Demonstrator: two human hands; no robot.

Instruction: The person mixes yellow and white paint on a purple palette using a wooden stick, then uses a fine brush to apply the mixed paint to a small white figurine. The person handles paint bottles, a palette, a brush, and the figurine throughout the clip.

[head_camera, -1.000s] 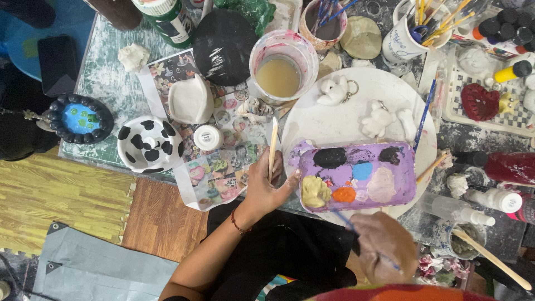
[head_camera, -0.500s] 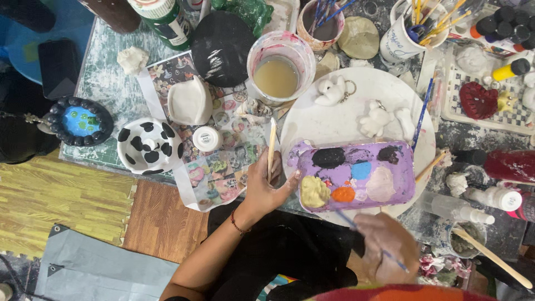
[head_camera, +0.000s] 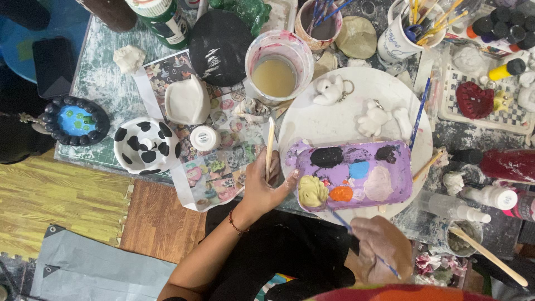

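Observation:
My left hand [head_camera: 261, 190] is closed around a wooden-handled brush [head_camera: 270, 146] that points away from me. Its thumb rests against the left edge of a purple paint palette tray [head_camera: 398, 187]. The tray holds black, blue, orange, cream and pink blobs and lies on a round white board [head_camera: 334, 120]. Below the tray's near edge, my right hand [head_camera: 380, 252] grips a thin blue brush [head_camera: 341, 220]. The brush tip reaches the near edge of the tray, by the orange paint.
A cup of murky water [head_camera: 276, 75] stands left of the white board, which carries small white clay figures [head_camera: 372, 118]. A cow-patterned dish [head_camera: 146, 146], a white dish [head_camera: 186, 100], a small jar [head_camera: 204, 138] and a black disc [head_camera: 218, 45] lie left. Brush cups [head_camera: 397, 40] and paint bottles [head_camera: 496, 196] crowd the right.
My right hand has shifted slightly with the blue brush near the tray's edge. My left hand and the tray have stayed put.

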